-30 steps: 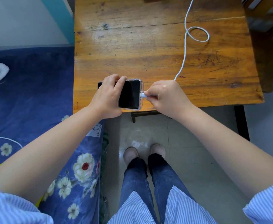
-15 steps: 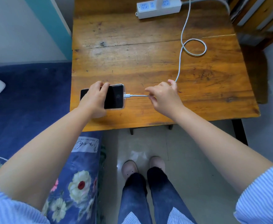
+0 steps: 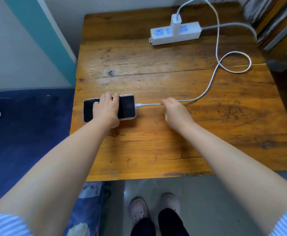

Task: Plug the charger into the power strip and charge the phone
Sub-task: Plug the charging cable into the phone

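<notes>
A black phone (image 3: 128,107) in a clear case lies flat on the wooden table (image 3: 156,150), near its left edge. My left hand (image 3: 107,109) grips the phone across its middle. The white cable (image 3: 215,65) is plugged into the phone's right end. My right hand (image 3: 173,109) pinches the cable a little to the right of the phone. The cable loops once and runs up to the white charger (image 3: 175,23), which stands plugged into the white power strip (image 3: 175,35) at the table's far side.
A bed with a dark blue flowered cover (image 3: 28,125) adjoins the table's left edge. A wooden chair or shelf (image 3: 282,31) stands at the far right. My feet (image 3: 153,210) are on the tiled floor in front of the table.
Both hands have moved the phone from the table's front edge further onto the table. My right hand has slid from the plug back along the cable. The view tilted up, showing charger and strip.
</notes>
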Demonstrator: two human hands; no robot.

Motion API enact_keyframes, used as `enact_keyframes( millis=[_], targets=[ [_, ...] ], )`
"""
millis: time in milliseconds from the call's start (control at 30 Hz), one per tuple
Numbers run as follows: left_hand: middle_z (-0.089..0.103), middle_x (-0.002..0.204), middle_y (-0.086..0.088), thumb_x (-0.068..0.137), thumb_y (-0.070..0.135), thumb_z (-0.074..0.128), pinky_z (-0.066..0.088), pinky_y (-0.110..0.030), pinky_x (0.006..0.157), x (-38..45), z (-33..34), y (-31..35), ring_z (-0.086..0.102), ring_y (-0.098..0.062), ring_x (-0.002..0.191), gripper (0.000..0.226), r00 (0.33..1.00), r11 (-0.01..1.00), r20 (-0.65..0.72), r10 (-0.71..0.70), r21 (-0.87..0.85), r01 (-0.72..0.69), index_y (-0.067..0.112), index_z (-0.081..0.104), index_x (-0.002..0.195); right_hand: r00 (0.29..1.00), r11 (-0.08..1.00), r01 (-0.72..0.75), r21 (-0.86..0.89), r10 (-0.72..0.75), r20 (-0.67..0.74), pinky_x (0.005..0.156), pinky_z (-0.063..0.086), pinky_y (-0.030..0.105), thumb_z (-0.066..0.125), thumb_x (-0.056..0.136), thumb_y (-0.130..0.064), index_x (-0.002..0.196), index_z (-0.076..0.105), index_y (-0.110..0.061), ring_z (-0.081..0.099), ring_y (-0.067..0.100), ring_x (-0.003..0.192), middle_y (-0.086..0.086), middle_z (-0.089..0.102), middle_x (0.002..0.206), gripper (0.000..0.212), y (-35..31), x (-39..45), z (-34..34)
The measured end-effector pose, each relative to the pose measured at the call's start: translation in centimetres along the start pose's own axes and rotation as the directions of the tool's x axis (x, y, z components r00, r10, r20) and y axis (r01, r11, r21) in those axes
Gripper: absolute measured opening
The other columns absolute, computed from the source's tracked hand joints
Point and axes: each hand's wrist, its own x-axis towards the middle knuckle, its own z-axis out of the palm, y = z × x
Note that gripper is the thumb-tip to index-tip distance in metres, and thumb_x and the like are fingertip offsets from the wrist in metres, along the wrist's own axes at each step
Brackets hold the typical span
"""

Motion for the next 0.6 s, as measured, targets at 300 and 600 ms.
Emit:
enact_keyframes(
  millis=[300,600],
  targets=[
    [0.036,0.127,-0.018,0.071,0.003,0.067,0.04,-0.045,0.095,3.7,0.5,-2.3,0.036,-0.035,0.12,0.073,0.998,0.996,0.021,-0.066,-0.067,0.067,0.011,0.027,0.132,0.985,0.989,0.099,-0.113,-0.081,0.151,0.116,0.007,0.052,0.041,0.092,-0.012,0.138,0.028,-0.011,0.011,0.02,0.143,0.004,0.007,0.157,0.047,-0.4,2.5,2.4],
    [0.0,0.155,-0.016,0.077,-0.002,0.057,0.015,-0.048,0.116,3.4,0.7,-1.8,-0.002,-0.031,0.143,0.094,0.995,1.0,0.096,-0.005,-0.01,0.006,0.014,-0.005,0.145,0.964,0.981,0.138,-0.138,-0.1,0.248,0.115,0.009,0.055,0.043,0.093,-0.018,0.143,0.012,-0.011,0.009,0.022,0.143,0.005,-0.008,0.157,0.059,-0.2,2.5,1.5]
  ],
)
